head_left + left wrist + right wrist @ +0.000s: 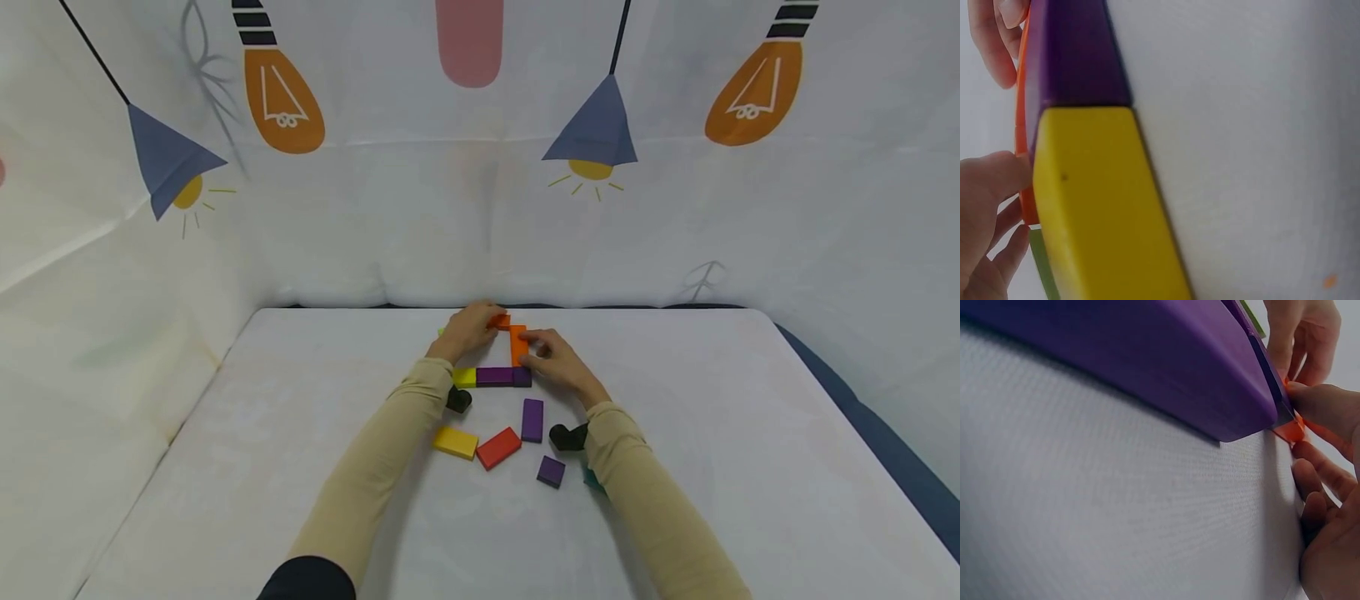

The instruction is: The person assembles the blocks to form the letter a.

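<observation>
At the far side of the table, my left hand (471,327) pinches an orange block (500,321) between thumb and fingers. My right hand (558,360) has thumb and fingers on a second, upright-running orange block (518,345), whose far end is close to the first. Below them runs a row: a yellow block (464,377), a long purple block (495,377) and a small dark purple block (522,377). A green block (1043,262) shows past my left fingertips in the left wrist view; in the head view my left hand mostly hides it.
Nearer to me lie a yellow block (455,443), a red block (498,448), a purple block (532,420) and a small purple block (551,472). My right sleeve partly covers a green block (593,478). A white cloth wall (480,225) stands behind the table (300,400).
</observation>
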`<state>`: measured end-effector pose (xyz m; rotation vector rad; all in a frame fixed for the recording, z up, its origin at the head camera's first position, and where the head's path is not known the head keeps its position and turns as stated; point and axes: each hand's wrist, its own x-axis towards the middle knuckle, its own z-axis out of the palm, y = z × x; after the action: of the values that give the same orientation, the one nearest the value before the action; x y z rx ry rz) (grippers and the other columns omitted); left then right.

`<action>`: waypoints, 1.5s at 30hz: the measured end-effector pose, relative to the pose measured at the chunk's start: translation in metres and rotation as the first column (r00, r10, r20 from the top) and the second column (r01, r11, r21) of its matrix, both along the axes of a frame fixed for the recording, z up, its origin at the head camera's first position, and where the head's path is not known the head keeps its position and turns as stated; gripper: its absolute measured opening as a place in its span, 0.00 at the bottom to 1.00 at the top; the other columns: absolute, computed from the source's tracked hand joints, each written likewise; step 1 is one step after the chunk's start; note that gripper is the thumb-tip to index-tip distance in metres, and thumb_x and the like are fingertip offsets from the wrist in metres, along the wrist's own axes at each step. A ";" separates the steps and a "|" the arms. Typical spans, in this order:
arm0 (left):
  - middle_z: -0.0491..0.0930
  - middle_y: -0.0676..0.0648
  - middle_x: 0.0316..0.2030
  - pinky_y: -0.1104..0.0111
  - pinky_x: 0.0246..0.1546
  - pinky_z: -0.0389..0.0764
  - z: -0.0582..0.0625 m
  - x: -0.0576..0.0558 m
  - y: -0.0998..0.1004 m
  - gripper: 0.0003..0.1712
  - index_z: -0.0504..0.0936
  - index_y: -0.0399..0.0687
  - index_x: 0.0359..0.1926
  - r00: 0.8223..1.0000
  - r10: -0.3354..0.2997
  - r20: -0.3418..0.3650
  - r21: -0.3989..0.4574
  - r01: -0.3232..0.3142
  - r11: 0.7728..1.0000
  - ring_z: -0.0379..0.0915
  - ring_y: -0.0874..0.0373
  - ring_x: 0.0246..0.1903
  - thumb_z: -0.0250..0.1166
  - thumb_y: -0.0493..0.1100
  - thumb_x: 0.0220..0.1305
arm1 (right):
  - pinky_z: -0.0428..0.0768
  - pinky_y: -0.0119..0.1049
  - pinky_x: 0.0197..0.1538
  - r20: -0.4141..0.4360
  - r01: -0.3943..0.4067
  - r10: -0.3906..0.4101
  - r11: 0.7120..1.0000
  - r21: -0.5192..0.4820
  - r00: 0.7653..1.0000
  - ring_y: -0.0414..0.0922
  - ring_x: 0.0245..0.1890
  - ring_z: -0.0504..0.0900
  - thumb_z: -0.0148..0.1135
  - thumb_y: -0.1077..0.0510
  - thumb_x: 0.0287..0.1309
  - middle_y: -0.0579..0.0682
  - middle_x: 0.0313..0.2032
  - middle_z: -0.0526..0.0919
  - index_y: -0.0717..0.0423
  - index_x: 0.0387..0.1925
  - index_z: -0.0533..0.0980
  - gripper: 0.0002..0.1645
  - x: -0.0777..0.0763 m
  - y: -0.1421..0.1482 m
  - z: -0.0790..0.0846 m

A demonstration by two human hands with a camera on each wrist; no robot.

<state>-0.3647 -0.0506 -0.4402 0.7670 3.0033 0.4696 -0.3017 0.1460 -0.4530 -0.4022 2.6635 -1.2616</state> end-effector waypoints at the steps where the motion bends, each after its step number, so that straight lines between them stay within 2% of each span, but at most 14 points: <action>1: 0.75 0.47 0.56 0.61 0.57 0.74 0.000 0.000 0.000 0.23 0.74 0.49 0.61 1.000 0.005 -0.004 0.003 -0.005 1.000 0.72 0.53 0.55 0.61 0.40 0.64 | 0.68 0.44 0.52 0.002 0.001 -0.001 1.000 0.003 1.000 0.53 0.51 0.67 0.59 0.53 0.62 0.57 0.58 0.68 0.53 0.63 0.67 0.29 0.001 0.000 0.000; 6: 0.77 0.47 0.55 0.60 0.56 0.75 0.000 0.002 0.000 0.21 0.77 0.50 0.58 0.999 0.013 -0.030 0.007 -0.013 1.000 0.73 0.53 0.55 0.61 0.39 0.64 | 0.68 0.45 0.54 0.019 0.012 -0.012 1.000 0.006 1.000 0.53 0.52 0.67 0.59 0.52 0.62 0.57 0.59 0.68 0.52 0.63 0.67 0.29 0.002 0.002 -0.001; 13: 0.78 0.48 0.53 0.62 0.58 0.74 0.003 0.005 -0.002 0.20 0.77 0.49 0.57 0.999 0.007 -0.051 -0.003 -0.007 1.000 0.73 0.54 0.54 0.61 0.42 0.64 | 0.69 0.41 0.49 -0.057 -0.003 0.003 1.000 -0.001 0.998 0.51 0.47 0.67 0.59 0.48 0.61 0.57 0.55 0.69 0.53 0.62 0.69 0.29 0.004 0.006 -0.003; 22: 0.78 0.47 0.53 0.63 0.57 0.74 0.010 0.011 -0.006 0.20 0.77 0.46 0.57 0.998 -0.013 -0.062 0.019 0.014 1.000 0.74 0.53 0.53 0.61 0.42 0.64 | 0.68 0.41 0.51 -0.013 0.020 -0.020 1.000 0.019 1.000 0.52 0.50 0.68 0.60 0.53 0.61 0.57 0.57 0.69 0.53 0.63 0.68 0.28 0.002 0.005 -0.004; 30: 0.78 0.47 0.51 0.65 0.53 0.76 0.010 0.017 -0.008 0.19 0.78 0.47 0.56 0.998 -0.040 -0.047 0.028 0.041 0.999 0.74 0.55 0.50 0.60 0.42 0.65 | 0.68 0.42 0.50 -0.022 0.013 -0.012 1.000 0.015 1.000 0.53 0.49 0.68 0.60 0.53 0.61 0.58 0.58 0.69 0.54 0.63 0.68 0.29 0.004 0.002 -0.004; 36: 0.77 0.46 0.50 0.66 0.55 0.75 0.012 0.021 -0.010 0.19 0.78 0.45 0.56 0.997 -0.059 -0.049 0.017 0.060 0.998 0.72 0.54 0.50 0.60 0.40 0.65 | 0.68 0.39 0.48 -0.024 0.018 -0.017 1.000 0.020 1.000 0.52 0.48 0.68 0.59 0.53 0.62 0.58 0.57 0.69 0.54 0.63 0.68 0.28 0.005 0.000 -0.005; 45: 0.78 0.45 0.50 0.65 0.56 0.74 0.012 0.026 -0.012 0.18 0.79 0.44 0.55 0.994 -0.077 -0.080 0.024 0.079 0.997 0.72 0.53 0.50 0.61 0.39 0.64 | 0.68 0.40 0.49 -0.027 0.018 -0.018 1.000 0.019 0.999 0.52 0.48 0.68 0.60 0.54 0.62 0.58 0.56 0.69 0.54 0.62 0.69 0.28 0.008 -0.003 -0.002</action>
<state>-0.3387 -0.0623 -0.4278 0.9222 3.0314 0.4898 -0.2937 0.1425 -0.4551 -0.3963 2.7050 -1.2433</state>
